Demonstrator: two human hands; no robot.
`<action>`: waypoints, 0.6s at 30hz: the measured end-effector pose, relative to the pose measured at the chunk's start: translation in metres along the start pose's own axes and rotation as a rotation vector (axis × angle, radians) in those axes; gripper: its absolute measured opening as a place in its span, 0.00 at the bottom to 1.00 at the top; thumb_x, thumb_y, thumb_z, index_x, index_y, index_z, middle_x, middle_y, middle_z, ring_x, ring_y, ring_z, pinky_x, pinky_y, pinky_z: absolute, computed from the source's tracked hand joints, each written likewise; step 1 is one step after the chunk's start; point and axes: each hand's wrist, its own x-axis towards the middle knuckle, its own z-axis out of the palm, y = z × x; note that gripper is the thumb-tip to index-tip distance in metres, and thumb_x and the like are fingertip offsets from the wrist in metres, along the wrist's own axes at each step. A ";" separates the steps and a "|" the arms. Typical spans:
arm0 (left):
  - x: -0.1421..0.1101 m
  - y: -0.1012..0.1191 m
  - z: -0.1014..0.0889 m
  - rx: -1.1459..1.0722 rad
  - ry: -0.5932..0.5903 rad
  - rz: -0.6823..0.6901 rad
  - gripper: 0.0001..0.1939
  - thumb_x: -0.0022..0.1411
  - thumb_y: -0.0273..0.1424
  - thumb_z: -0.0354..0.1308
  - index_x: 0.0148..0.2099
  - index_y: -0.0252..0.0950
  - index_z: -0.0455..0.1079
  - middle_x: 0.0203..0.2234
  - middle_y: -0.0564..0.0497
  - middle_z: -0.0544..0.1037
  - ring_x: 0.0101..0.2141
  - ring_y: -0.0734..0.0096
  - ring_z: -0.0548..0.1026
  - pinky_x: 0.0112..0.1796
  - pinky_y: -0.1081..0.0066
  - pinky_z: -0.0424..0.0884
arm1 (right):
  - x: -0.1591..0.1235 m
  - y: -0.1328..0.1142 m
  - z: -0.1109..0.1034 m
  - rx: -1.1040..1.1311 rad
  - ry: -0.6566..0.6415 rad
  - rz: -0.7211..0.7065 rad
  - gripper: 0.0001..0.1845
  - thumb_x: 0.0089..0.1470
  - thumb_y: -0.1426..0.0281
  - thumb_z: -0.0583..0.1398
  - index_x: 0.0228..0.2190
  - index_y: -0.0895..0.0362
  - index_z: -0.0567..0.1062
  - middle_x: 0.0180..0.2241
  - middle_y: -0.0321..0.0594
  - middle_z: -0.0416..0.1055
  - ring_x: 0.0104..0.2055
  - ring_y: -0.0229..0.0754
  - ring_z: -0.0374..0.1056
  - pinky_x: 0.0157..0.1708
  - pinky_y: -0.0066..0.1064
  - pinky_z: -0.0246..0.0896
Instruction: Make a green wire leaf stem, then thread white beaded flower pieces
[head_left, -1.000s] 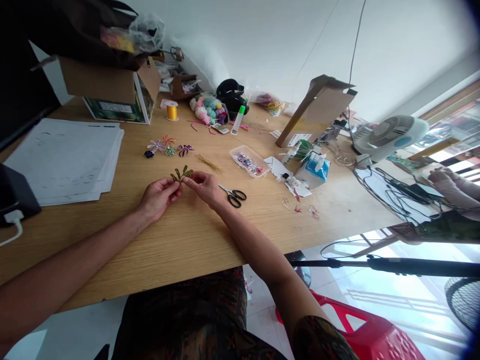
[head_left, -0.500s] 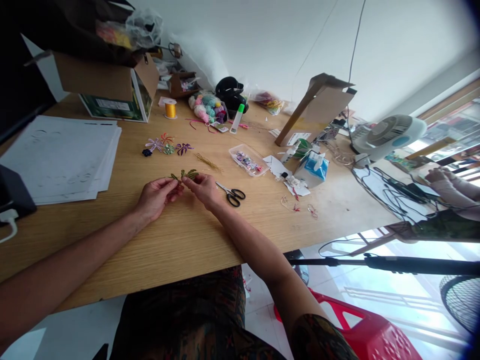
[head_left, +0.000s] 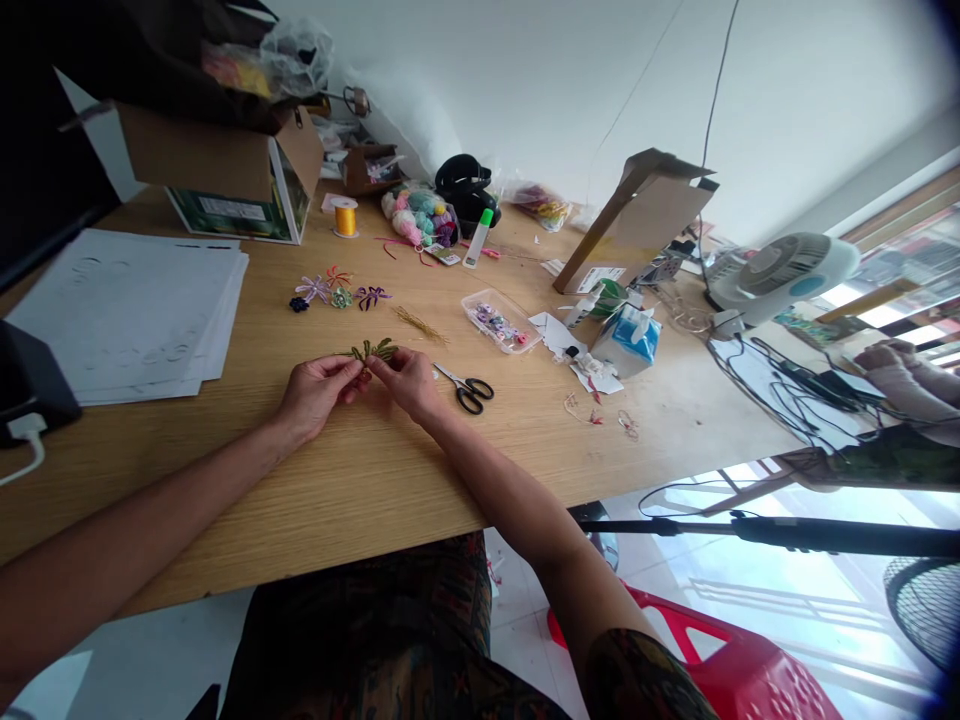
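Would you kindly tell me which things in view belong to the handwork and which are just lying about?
Likely the job's: green sprig, held by left hand and right hand; gold strands; scissors; flowers.

Probably just lying about: fan; paper sheets; tissue pack.

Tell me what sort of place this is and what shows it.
Probably a handicraft workspace: flower-like pieces, a yellow spool and black-handled scissors sit together on a wooden table.

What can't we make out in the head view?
Base of green sprig: head view, hidden by left grip and right grip.
Inside of cardboard box: head view, hidden by its flap.
Marks on papers: head view, too faint to read.
Red stool: head view, cut by bottom edge.
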 end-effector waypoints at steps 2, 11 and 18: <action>0.000 -0.001 0.000 0.000 -0.009 -0.001 0.13 0.43 0.35 0.70 0.30 0.30 0.77 0.22 0.48 0.77 0.24 0.74 0.71 0.22 0.74 0.59 | 0.000 0.001 0.001 -0.009 0.026 0.002 0.14 0.50 0.63 0.63 0.20 0.59 0.72 0.17 0.31 0.64 0.20 0.31 0.55 0.21 0.24 0.48; 0.001 -0.001 -0.001 -0.003 0.014 -0.078 0.17 0.40 0.38 0.72 0.29 0.30 0.76 0.24 0.46 0.78 0.24 0.71 0.73 0.22 0.74 0.61 | 0.001 0.002 0.002 0.091 0.021 -0.064 0.08 0.50 0.67 0.62 0.25 0.59 0.73 0.21 0.32 0.70 0.23 0.32 0.61 0.25 0.24 0.55; 0.000 0.000 0.000 0.078 0.017 -0.020 0.16 0.42 0.39 0.70 0.28 0.31 0.76 0.21 0.48 0.77 0.22 0.73 0.71 0.20 0.74 0.61 | 0.000 0.003 0.002 0.069 -0.025 -0.099 0.08 0.52 0.68 0.61 0.25 0.59 0.73 0.22 0.34 0.71 0.24 0.33 0.64 0.25 0.24 0.56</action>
